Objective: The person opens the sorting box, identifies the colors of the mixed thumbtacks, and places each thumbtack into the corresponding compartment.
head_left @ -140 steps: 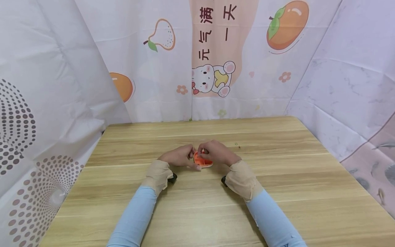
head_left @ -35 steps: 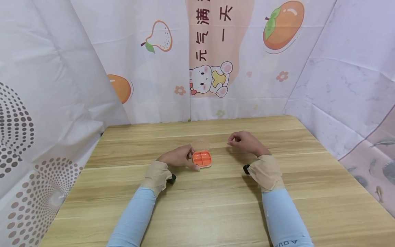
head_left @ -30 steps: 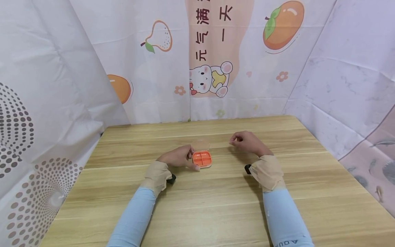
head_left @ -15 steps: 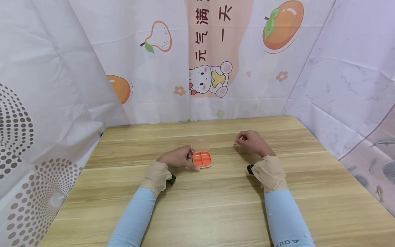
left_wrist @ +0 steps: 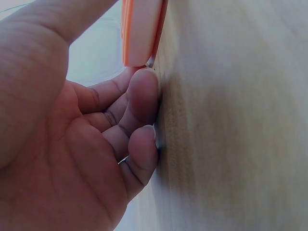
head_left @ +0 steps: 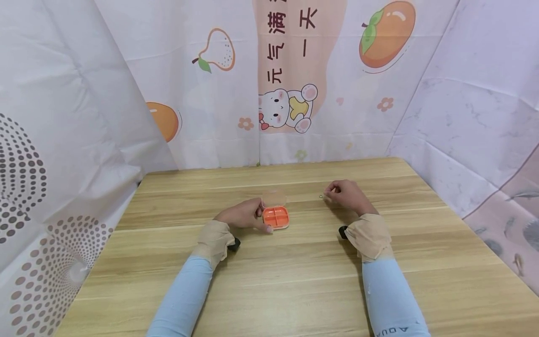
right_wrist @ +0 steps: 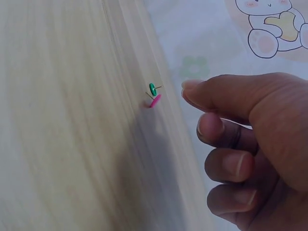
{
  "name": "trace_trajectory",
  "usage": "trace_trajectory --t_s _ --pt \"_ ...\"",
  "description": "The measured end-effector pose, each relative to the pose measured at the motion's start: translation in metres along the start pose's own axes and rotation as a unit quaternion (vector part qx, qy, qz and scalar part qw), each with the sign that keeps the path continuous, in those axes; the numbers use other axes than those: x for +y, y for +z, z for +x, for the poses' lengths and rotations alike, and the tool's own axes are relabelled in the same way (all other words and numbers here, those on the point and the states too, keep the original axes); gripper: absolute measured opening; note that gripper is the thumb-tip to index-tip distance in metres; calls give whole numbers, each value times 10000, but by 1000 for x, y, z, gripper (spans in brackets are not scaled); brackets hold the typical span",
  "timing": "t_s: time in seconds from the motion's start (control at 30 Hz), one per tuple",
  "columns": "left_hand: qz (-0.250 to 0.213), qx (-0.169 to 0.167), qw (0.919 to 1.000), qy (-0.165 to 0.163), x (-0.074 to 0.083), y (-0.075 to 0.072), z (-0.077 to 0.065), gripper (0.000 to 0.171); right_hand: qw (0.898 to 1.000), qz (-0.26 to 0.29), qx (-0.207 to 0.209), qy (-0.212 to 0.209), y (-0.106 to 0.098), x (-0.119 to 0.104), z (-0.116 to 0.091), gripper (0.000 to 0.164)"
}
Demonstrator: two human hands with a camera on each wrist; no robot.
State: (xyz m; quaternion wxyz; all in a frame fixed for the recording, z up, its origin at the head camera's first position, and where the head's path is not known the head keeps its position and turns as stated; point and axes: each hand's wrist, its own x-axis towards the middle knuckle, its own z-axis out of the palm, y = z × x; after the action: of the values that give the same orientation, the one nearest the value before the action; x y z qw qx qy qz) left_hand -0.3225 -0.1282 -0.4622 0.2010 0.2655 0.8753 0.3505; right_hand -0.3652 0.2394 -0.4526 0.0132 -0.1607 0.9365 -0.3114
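Box (head_left: 276, 217): in my left hand (head_left: 243, 213)'s grip, three o'clock. Green pin (right_wrist: 153, 89), pink pin (right_wrist: 155, 100): on table (head_left: 273, 281), nine o'clock of my right hand (head_left: 347, 194). That hand: narrow gap, nothing held. Best: pinch heads, avoid points.

- The left hand (head_left: 243, 214) keeps a pinching pose, its thumb (head_left: 262, 226) on the near side of the bent fingers (left_wrist: 143, 98).
- The left forearm (head_left: 185, 290) slants back from behind those fingers.
- The right hand (head_left: 346, 193) curls loosely; in its wrist view, three bent fingertips (right_wrist: 234, 164) sit below the outstretched right thumb (right_wrist: 221, 94).
- The right wrist (head_left: 370, 238), wrapped, lies behind its fingers.
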Motion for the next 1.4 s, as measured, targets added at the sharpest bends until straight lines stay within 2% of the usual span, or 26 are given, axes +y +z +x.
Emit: trace_trajectory --t_s 0.53,0.83,1.2,1.33,1.37,1.4 --pt "78 17 10000 -39 2 0 -1 60 9996 -213 176 29 9 1 2 13" --pt "70 26 10000 -30 0 0 0 60 9995 -276 117 55 20 -1 6 15" --pt "34 20 10000 39 2 -1 0 56 9998 -153 25 124 24 -3 3 16" --pt "44 8 10000 60 2 0 0 56 9992 174 113 338 22 -2 5 21" --pt "57 3 10000 60 1 0 0 57 9980 442 137 441 20 -1 5 22" --pt "70 -4 10000 56 1 0 0 57 9937 945 135 579 18 -1 5 23"
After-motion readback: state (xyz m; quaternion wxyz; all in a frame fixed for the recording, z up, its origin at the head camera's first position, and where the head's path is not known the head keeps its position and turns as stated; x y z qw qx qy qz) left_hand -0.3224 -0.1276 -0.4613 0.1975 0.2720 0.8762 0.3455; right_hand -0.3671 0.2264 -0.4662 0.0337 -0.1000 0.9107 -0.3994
